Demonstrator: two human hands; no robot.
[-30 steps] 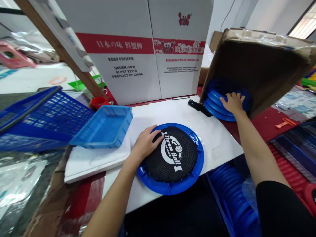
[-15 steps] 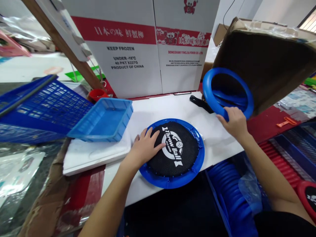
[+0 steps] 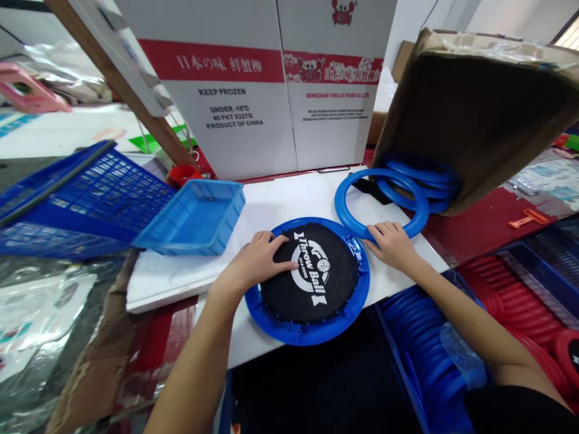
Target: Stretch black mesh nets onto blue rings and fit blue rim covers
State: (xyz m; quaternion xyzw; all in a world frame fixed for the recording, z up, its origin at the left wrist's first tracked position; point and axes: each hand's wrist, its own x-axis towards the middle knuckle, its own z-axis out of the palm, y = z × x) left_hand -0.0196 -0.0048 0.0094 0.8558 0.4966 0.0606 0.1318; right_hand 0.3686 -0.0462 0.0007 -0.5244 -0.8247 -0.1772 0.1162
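Note:
A round throw-ball disc point(image 3: 312, 283) with a blue rim, black mesh and white "Throw Ball" print lies on the white board. My left hand point(image 3: 256, 259) is closed over its left rim, fingers bent and thumb across the mesh. To the right, my right hand point(image 3: 391, 244) grips the near edge of a smooth blue ring point(image 3: 346, 208). This ring is tilted, close to the disc's upper right rim; whether they touch I cannot tell. More blue rings point(image 3: 441, 181) are piled behind it at the mouth of a tipped cardboard box point(image 3: 470, 114).
A light-blue tray point(image 3: 194, 217) and a blue basket point(image 3: 85, 199) stand left. A white printed carton point(image 3: 248, 144) blocks the back. Below right are stacked blue rings point(image 3: 420, 349) and red rings point(image 3: 511, 295). An orange tool point(image 3: 527, 219) lies on the red surface.
My right hand has brought the blue ring left and down from the box toward the disc. The disc and my left hand have shifted slightly left, with the left fingers drawn in more.

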